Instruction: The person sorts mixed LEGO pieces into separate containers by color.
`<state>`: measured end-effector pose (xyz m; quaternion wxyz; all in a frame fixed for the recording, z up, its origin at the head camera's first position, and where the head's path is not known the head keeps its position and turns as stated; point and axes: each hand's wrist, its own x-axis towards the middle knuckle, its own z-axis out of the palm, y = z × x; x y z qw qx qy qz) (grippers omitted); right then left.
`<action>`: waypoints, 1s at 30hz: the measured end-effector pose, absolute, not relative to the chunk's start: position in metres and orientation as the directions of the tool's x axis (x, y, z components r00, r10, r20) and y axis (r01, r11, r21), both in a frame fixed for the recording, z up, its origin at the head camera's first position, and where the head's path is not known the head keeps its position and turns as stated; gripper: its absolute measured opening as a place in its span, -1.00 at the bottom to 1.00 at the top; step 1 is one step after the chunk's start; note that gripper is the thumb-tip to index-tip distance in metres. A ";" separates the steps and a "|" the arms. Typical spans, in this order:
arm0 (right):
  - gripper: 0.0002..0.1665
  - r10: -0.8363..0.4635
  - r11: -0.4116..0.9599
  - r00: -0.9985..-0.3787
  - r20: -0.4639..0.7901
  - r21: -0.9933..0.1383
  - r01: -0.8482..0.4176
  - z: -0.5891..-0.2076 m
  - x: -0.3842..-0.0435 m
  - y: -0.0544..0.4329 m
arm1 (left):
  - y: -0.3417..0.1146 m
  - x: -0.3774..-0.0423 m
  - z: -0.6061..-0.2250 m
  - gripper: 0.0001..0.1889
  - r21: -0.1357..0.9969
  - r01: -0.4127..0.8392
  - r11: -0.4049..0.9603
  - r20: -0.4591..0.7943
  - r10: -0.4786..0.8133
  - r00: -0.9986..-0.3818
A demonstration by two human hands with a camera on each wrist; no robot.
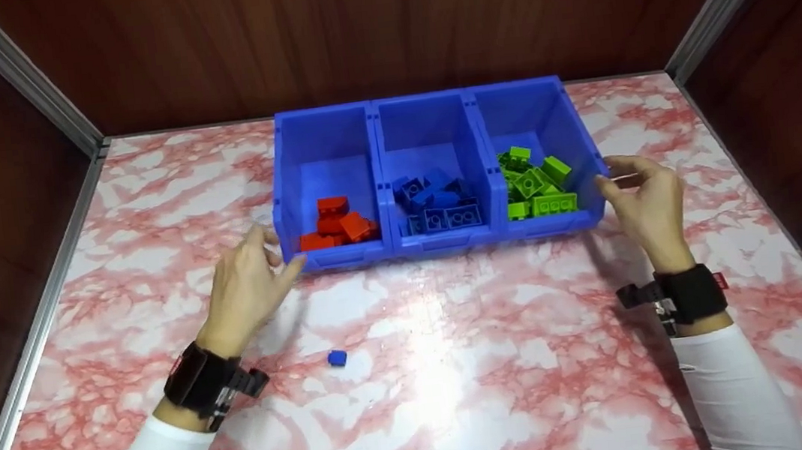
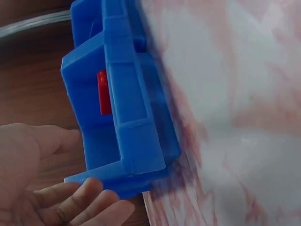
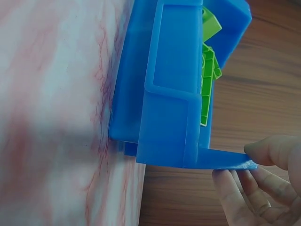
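A blue three-compartment storage bin (image 1: 448, 244) stands toward the back of the table. Red bricks (image 1: 354, 225) lie in its left compartment, blue bricks (image 1: 436, 198) in the middle one and green bricks (image 1: 534, 183) in the right one. My right hand (image 1: 648, 208) pinches the rim of the right side wall (image 3: 225, 159) between thumb and fingers. At the left end, my left hand (image 1: 245, 284) has its fingers loosely bent beside the outer wall (image 2: 106, 172), its thumb apart from the wall in the left wrist view; whether the fingertips touch, I cannot tell.
One small blue brick (image 1: 337, 357) lies on the red-and-white marbled table (image 1: 522, 362), in front of the bin and to the left. Brown wood-grain panels (image 1: 385, 23) enclose the table at the back and both sides, with metal strips (image 1: 13, 69) at the corners.
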<state>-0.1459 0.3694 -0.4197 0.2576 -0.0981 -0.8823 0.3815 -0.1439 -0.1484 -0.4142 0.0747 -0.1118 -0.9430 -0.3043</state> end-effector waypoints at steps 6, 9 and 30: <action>-0.66 0.370 0.693 -0.845 0.385 -0.721 -0.025 -0.421 -0.145 0.370 | -0.143 -0.123 -0.411 -0.61 0.478 0.334 0.812 -0.051 0.406 -0.913; -0.65 0.369 0.689 -0.846 0.386 -0.724 -0.030 -0.421 -0.144 0.370 | -0.138 -0.113 -0.412 -0.55 0.461 0.388 0.798 -0.133 0.494 -0.859; -0.66 0.348 0.697 -0.845 0.406 -0.715 -0.056 -0.422 -0.146 0.370 | -0.120 -0.088 -0.447 -0.91 0.484 0.587 0.649 -0.089 0.703 -0.705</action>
